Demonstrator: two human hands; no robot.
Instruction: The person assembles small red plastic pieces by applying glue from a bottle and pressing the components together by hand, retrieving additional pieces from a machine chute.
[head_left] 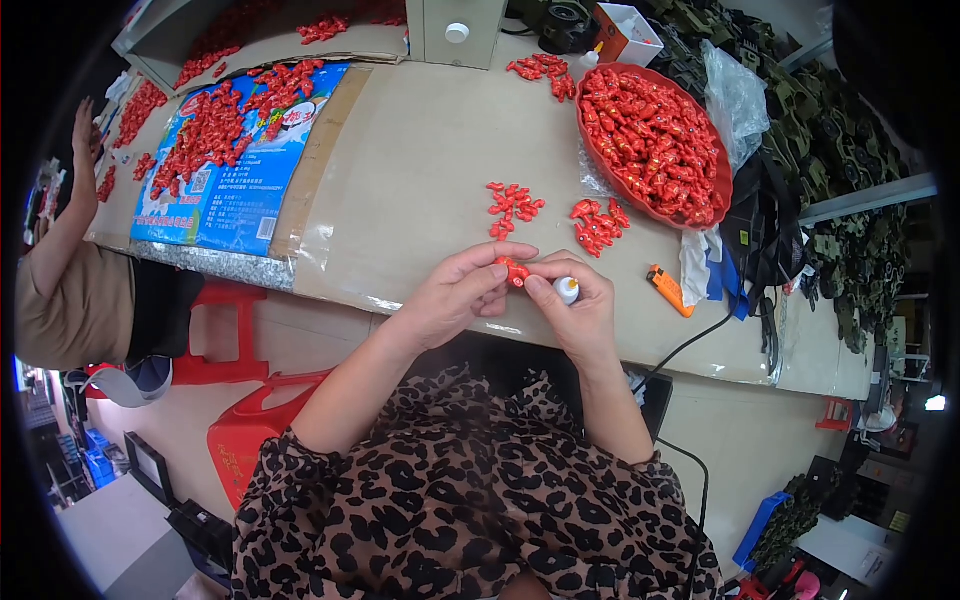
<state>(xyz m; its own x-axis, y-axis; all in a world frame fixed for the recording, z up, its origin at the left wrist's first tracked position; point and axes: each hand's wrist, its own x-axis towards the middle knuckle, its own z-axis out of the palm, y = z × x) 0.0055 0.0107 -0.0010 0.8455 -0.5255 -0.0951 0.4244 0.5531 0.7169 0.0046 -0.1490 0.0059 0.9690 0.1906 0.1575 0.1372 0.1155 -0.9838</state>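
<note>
A small glossy red figure (516,272) is pinched between the fingertips of my left hand (455,290), just over the table's near edge. My right hand (580,315) has its thumb against the same figure. A small white squeeze bottle (567,291) with a yellow tip is also held in the right hand, its body mostly covered by the fingers. Beyond my hands lie two loose groups of red pieces, one group (514,208) straight ahead and another group (599,227) to its right. What the red pieces depict is too small to tell.
A red basin (724,190) heaped with red pieces stands at the right. An orange utility knife (669,291) lies near the right front edge. More pieces cover a blue printed sheet (250,195) at the left. Another person's arm (80,190) reaches in there. Red stools (235,430) stand below.
</note>
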